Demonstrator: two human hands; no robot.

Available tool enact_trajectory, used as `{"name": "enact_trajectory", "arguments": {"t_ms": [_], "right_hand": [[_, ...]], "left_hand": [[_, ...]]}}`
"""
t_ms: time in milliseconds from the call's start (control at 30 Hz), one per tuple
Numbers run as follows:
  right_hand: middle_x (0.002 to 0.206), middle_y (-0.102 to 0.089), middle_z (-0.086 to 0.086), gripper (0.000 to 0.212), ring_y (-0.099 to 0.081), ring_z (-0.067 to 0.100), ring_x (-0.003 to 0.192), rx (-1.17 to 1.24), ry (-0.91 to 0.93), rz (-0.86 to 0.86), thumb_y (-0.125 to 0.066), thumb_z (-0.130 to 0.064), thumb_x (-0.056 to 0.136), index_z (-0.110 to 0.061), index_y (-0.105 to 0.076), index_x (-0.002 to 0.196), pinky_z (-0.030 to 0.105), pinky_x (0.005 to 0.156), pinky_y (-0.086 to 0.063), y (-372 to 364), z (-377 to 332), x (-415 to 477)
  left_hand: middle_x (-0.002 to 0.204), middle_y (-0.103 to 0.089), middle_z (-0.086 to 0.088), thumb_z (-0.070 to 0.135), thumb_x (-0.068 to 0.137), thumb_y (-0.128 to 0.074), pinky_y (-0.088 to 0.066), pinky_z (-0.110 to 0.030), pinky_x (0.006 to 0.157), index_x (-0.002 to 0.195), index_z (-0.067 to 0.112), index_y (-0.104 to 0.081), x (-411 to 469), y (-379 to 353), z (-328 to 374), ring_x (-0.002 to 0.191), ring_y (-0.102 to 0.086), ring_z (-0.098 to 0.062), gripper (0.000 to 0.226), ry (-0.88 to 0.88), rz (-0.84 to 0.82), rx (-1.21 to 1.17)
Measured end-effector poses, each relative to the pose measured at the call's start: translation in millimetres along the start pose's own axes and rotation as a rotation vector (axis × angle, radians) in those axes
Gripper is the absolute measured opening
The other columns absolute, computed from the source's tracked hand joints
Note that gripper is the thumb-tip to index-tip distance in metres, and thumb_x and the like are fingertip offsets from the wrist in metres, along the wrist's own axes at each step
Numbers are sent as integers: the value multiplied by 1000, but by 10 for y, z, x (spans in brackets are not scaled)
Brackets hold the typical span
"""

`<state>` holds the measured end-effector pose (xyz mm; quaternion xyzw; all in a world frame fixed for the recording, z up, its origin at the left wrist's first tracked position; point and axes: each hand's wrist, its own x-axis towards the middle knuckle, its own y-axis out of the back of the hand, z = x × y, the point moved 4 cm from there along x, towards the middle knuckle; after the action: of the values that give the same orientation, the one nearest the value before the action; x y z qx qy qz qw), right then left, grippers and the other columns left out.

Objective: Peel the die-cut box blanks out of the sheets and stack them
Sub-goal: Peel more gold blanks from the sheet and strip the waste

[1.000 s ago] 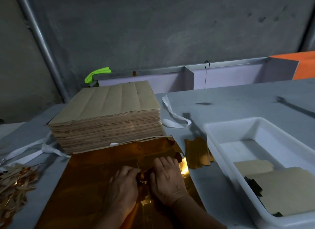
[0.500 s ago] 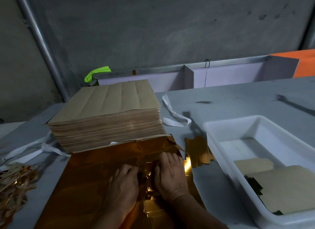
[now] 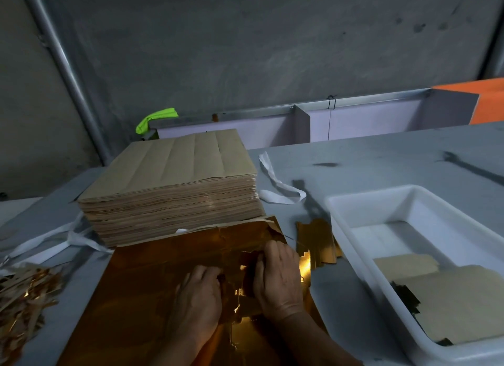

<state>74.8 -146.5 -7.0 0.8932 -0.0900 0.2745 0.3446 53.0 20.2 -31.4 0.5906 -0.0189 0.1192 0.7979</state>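
A gold foil sheet lies flat on the grey table in front of me. My left hand presses down on its middle. My right hand pinches a die-cut box blank that is lifting out of the sheet between the two hands. Behind the sheet stands a tall stack of brown sheets, plain side up. A small pile of gold pieces lies just right of the sheet.
A white plastic tub at the right holds brown-backed blanks. Gold and brown scrap strips are heaped at the left edge. White strapping bands lie beside the stack. A grey wall and a rail close off the far side.
Both hands have shifted forward and a little right along the gold sheet. The blank between them has lifted further out of the sheet.
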Motion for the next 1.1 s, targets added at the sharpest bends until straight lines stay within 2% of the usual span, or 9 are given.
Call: {"name": "enact_trajectory", "arguments": {"t_ms": [67,200,300,400,467,533,800,933,1100], "right_hand": [[82,-45,-2,26,-44,18,78,-39,55,23,-31,-31,89,-15,-52,87,31,76,-37,9,-40,-5],[80,-42,-5,20,-42,13,77,-83,106,49,-36,-28,87,-16,-53,85,32,76,-43,11,-72,-1],[81,-40,-9,14,-40,10,78,-120,151,59,-40,-28,87,-19,-52,85,32,78,-47,-11,-81,-7],[81,-48,-6,12,-42,11,79,-112,168,25,-42,-29,88,-22,-51,87,30,78,-44,-56,-67,-14],[79,-48,-5,8,-42,12,77,-103,188,9,-44,-28,88,-22,-50,86,29,75,-44,-71,-69,-14],[78,-48,-5,6,-44,12,75,-93,200,-3,-46,-27,87,-22,-50,86,29,72,-47,-73,-77,-7],[79,-52,-6,10,-43,7,78,-115,221,17,-46,-24,83,-23,-55,87,24,77,-48,-33,-120,5],[93,-57,-5,21,-45,8,86,16,88,-35,-49,-13,85,-20,-61,101,25,76,-43,-5,-60,37],[106,-58,-4,31,-56,14,94,222,-174,-65,-48,-1,93,-19,-58,116,28,78,-47,92,121,35]], "left_hand": [[131,-50,14,26,102,-38,-43,-27,96,134,37,-45,21,33,-30,116,-48,-6,35,77,-15,-169],[127,-59,1,11,102,-41,-44,-25,71,127,26,-53,82,214,-74,104,-56,-14,31,322,-52,-751],[117,-61,-1,8,97,-50,-39,-23,67,112,27,-61,81,416,-43,96,-55,-9,26,271,29,-875],[107,-65,1,18,85,-65,-44,-23,67,110,31,-59,37,510,163,92,-62,-11,29,121,-98,-972],[105,-67,-1,22,73,-67,-48,-19,63,115,30,-57,7,452,333,88,-66,-12,44,81,-258,-994],[109,-66,0,10,80,-66,-49,-19,64,118,29,-55,9,350,452,93,-66,-14,44,84,-321,-956],[78,-73,-7,2,89,-60,-53,-35,67,92,18,-70,-1,71,363,77,-70,-28,19,322,-180,-933],[66,-70,-1,4,83,-65,-47,-27,55,81,23,-70,-8,52,354,60,-65,-14,20,314,-95,-881],[82,-68,-2,10,83,-69,-43,-23,55,93,27,-63,-19,40,341,70,-64,-16,21,330,-44,-855]]}}
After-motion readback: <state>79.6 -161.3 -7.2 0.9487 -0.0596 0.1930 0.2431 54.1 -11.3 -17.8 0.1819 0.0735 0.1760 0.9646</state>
